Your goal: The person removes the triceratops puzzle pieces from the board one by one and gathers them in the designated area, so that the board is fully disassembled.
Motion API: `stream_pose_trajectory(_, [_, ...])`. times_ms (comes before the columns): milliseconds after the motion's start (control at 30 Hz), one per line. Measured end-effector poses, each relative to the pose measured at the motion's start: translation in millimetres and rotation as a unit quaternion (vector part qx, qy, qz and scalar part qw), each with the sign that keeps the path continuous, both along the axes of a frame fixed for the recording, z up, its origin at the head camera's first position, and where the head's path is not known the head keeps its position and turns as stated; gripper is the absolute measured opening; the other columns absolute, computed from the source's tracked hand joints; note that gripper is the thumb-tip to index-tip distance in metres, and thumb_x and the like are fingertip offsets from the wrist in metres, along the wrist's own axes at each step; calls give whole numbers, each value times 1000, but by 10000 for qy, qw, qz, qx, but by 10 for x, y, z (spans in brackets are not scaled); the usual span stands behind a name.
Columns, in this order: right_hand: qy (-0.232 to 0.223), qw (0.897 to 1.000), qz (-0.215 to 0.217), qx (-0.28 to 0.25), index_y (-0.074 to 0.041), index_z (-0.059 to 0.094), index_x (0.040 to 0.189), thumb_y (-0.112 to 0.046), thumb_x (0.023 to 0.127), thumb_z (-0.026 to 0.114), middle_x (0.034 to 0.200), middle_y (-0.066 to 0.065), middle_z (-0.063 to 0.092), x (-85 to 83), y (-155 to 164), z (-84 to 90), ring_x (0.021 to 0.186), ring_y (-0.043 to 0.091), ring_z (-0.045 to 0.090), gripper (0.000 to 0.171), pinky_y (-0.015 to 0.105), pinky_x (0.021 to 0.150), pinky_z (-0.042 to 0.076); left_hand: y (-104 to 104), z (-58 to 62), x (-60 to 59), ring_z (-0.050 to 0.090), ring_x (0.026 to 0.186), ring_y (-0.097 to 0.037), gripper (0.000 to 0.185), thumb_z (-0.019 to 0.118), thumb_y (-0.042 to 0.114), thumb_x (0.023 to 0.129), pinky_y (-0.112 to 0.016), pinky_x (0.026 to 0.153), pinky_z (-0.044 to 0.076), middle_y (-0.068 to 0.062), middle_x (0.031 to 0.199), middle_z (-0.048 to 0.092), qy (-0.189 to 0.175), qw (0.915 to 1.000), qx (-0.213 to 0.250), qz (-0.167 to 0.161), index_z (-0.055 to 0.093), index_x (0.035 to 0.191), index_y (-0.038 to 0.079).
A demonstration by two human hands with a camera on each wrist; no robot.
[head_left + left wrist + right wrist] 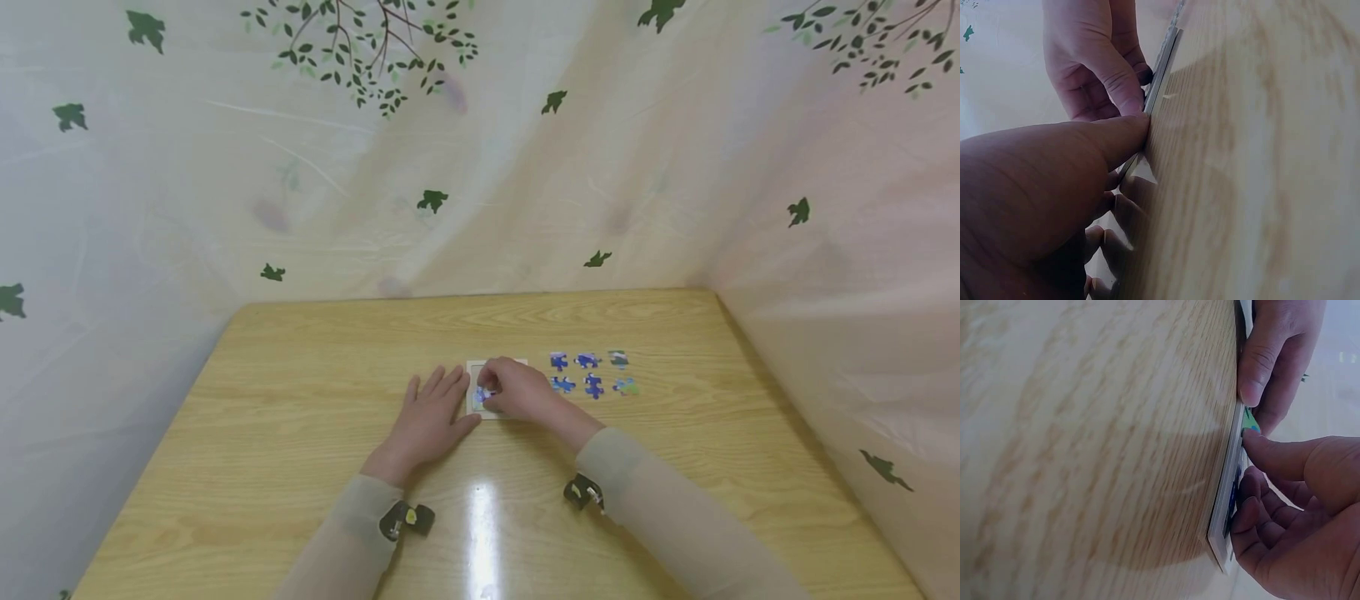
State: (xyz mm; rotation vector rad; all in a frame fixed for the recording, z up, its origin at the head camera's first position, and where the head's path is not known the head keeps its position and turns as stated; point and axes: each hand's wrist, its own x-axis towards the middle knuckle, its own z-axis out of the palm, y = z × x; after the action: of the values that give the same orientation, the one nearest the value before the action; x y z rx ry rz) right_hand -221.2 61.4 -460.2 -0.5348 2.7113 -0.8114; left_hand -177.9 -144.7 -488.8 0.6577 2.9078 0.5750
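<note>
A small pale puzzle frame (471,408) lies flat on the table, partly covered by my right hand (522,390). Its thumb and curled fingers pinch at a jigsaw piece (482,397) in the frame's left part; the hand hides much of that piece. My left hand (429,422) rests spread at the frame's left side, fingers straight, with the thumb against its near left corner. In the right wrist view a green bit of puzzle (1250,420) shows beside the right thumb, and the frame's edge (1222,487) runs below the fingers.
Right of the frame, several loose jigsaw pieces lie in two rows, among them a dark blue piece (593,386), a green and blue piece (626,387) and a greyish piece (618,358). Leaf-printed curtains (480,233) enclose the wooden table (300,375) at the back and sides.
</note>
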Motion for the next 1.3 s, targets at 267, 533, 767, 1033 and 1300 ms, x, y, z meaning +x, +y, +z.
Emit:
stream_pose_trajectory(267, [-50, 9994, 46, -344, -15, 66, 110, -10, 98, 84, 101, -2, 69, 12, 34, 3, 93, 17, 65, 23, 38, 87, 59, 6, 22, 12, 19, 167, -41, 75, 61, 49, 113, -70, 133, 5, -12, 180, 30, -17, 10000, 19, 28, 40, 171, 6])
stream_pose_trajectory(533, [-37, 9987, -151, -484, -16, 67, 109, -15, 105, 77, 100, -3, 70, 23, 54, 10, 91, 16, 65, 11, 38, 85, 57, 12, -21, -5, 16, 168, -39, 76, 57, 52, 113, -69, 133, 3, -9, 181, 27, -50, 9999, -136, 56, 37, 173, 9])
stream_pose_trajectory(767, [-147, 9967, -328, -730, -19, 68, 110, -17, 106, 77, 103, -5, 70, 18, 86, 21, 95, 15, 66, 10, 38, 89, 59, 14, -25, -5, 16, 168, -38, 76, 57, 53, 113, -69, 133, 2, -10, 181, 27, -28, 9999, -115, 63, 37, 172, 9])
stream_pose_trajectory(1033, [-176, 9926, -583, -1051, -18, 67, 115, -18, 108, 74, 105, -2, 70, 11, 260, 97, 96, 18, 64, 9, 37, 83, 58, 10, -5, 4, 16, 168, -39, 77, 58, 53, 113, -68, 133, 2, -10, 181, 27, -30, 9999, -136, 78, 38, 172, 9])
stream_pose_trajectory(1300, [-36, 9931, -623, -995, -15, 68, 116, -17, 108, 73, 106, 0, 71, -2, 581, 148, 99, 21, 65, 9, 39, 85, 58, 16, 49, 23, 17, 168, -40, 77, 57, 53, 113, -68, 133, 3, -12, 181, 27, -45, 9998, -187, 84, 37, 172, 8])
